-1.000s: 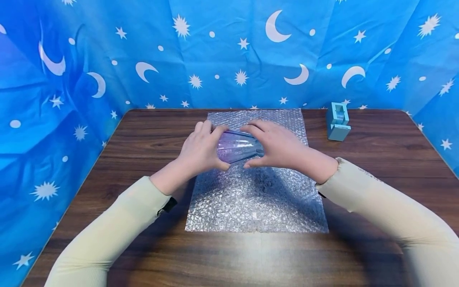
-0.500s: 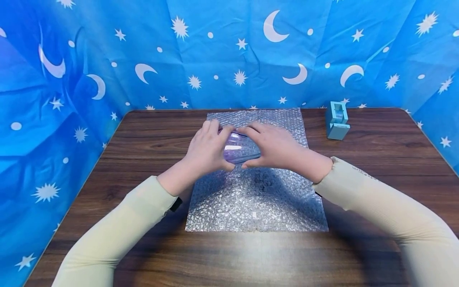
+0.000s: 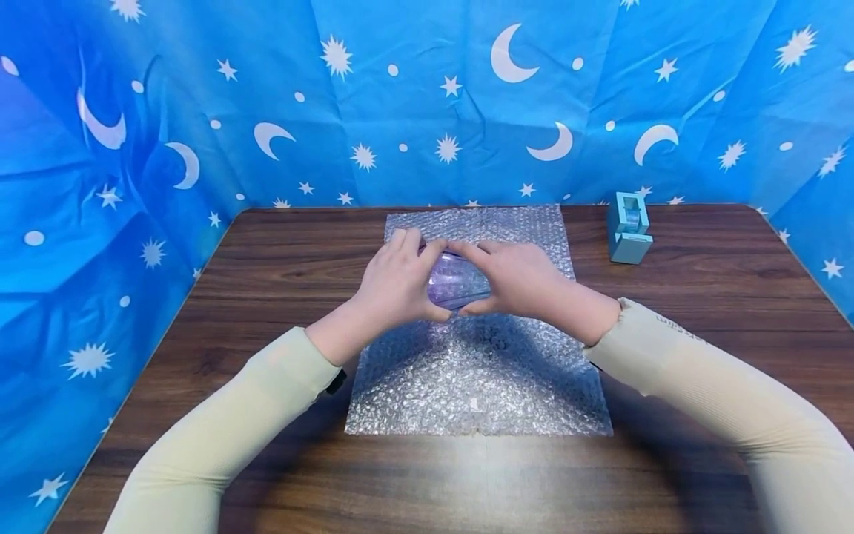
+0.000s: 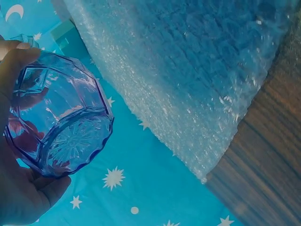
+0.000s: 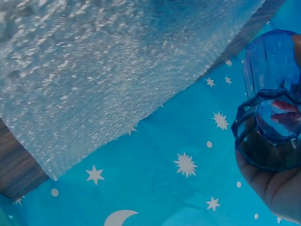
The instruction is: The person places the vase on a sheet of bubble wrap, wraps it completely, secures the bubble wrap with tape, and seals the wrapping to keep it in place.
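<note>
a small tabletop workspace, screened by printed cloth.
a wood-grained table (image 3: 280, 267) with rounded far corners fills the space, and a bright blue cloth (image 3: 414, 111) printed with white moons, stars and dots rises behind its far edge and along its left and right sides, creased like a hung backdrop and making a booth of it. packing supplies give it the look of a wrapping station: a sheet of bubble wrap (image 3: 460, 378) lies on the table's middle, reaching back to its far edge, and a teal tape dispenser (image 3: 630, 233) stands toward the table's far right corner. whether this is in a home, office or studio cannot be told.
</note>
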{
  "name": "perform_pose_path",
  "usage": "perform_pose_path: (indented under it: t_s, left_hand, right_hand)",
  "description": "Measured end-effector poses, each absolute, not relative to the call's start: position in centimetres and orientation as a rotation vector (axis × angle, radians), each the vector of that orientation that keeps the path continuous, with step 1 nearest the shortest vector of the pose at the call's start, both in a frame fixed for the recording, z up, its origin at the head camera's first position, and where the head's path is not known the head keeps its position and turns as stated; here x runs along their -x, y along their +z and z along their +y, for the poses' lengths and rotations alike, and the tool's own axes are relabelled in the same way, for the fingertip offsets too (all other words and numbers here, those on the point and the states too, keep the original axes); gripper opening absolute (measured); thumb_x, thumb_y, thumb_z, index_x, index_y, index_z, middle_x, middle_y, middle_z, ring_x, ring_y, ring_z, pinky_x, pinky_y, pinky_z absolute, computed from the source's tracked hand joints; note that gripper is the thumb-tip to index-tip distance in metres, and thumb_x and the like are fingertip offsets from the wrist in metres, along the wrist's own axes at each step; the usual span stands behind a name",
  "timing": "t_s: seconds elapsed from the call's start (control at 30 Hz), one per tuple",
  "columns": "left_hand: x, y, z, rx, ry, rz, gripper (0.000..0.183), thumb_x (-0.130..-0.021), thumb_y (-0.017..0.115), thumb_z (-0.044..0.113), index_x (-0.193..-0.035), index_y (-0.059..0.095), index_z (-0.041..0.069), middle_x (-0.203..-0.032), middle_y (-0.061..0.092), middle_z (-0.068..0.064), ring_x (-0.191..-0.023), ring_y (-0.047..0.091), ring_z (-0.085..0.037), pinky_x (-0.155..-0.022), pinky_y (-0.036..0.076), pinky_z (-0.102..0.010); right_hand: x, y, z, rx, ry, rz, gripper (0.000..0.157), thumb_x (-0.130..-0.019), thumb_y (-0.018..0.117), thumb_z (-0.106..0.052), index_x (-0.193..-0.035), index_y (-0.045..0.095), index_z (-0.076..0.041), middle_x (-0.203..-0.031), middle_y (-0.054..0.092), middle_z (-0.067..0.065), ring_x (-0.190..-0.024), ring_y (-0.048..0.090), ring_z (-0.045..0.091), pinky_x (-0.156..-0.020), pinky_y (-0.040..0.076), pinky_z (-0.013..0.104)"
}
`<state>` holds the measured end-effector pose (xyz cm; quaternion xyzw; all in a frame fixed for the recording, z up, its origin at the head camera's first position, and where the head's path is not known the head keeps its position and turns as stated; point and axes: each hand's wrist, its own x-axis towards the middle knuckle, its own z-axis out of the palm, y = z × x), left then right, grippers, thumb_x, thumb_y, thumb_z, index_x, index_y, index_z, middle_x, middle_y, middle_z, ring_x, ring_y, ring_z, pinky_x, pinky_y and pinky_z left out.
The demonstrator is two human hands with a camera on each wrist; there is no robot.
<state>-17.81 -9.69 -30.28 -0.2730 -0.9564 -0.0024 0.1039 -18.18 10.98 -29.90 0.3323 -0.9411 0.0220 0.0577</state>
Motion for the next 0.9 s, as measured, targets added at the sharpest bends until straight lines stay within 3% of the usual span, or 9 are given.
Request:
perform_pose_path:
  t_s: [0.3,0.5,0.63,0.77,0.9]
  left_hand:
    - [18.0,-30.7,-9.9,0.863,-0.088,-2.818,0.100,-0.066,0.091,0.060,-0.146,0.052,0.014,-0.114,0.056,-0.014,-0.099,0.048,-0.026,-0.076,0.055,-0.038]
    - [18.3,-30.1,-10.4,0.937,-0.130,-2.761,0.104,-0.064,0.088,0.065,-0.146,0.051,0.014,-0.118,0.055,-0.013,-0.102,0.049,-0.026,-0.072,0.059,-0.037]
    - [18.5,-29.8,-10.7,1.003,-0.186,-2.732,0.105,-0.063,0.091,0.061,-0.147,0.051,0.013,-0.123,0.055,-0.014,-0.110,0.053,-0.028,-0.080,0.061,-0.042]
    - [18.4,-29.9,-11.1,1.074,-0.270,-2.738,0.102,-0.062,0.095,0.053,-0.146,0.051,0.014,-0.126,0.055,-0.014,-0.111,0.058,-0.029,-0.086,0.062,-0.045]
    - [18.2,-29.9,-11.4,1.146,-0.331,-2.713,0.099,-0.062,0.096,0.048,-0.144,0.052,0.015,-0.120,0.054,-0.012,-0.103,0.060,-0.027,-0.083,0.062,-0.045]
  right_hand:
    - [18.3,-30.3,11.7,-1.011,0.076,-2.812,0.098,-0.073,0.085,-0.059,-0.154,0.047,-0.019,-0.081,0.072,0.009,-0.056,0.057,0.018,-0.048,0.046,0.029]
    - [18.1,-29.9,12.2,-0.943,0.150,-2.849,0.093,-0.074,0.085,-0.057,-0.152,0.051,-0.018,-0.097,0.078,0.013,-0.061,0.063,0.021,-0.049,0.046,0.029]
    - [17.7,-29.7,12.5,-0.936,0.202,-2.824,0.092,-0.074,0.086,-0.057,-0.150,0.053,-0.018,-0.110,0.078,0.016,-0.066,0.067,0.024,-0.050,0.048,0.031]
    - [17.4,-29.9,12.8,-0.965,0.252,-2.790,0.090,-0.074,0.086,-0.055,-0.149,0.054,-0.018,-0.104,0.079,0.016,-0.062,0.064,0.021,-0.049,0.047,0.030]
    - [16.9,-30.1,13.0,-0.991,0.268,-2.767,0.089,-0.074,0.087,-0.056,-0.148,0.056,-0.018,-0.098,0.079,0.014,-0.063,0.065,0.020,-0.050,0.047,0.030]
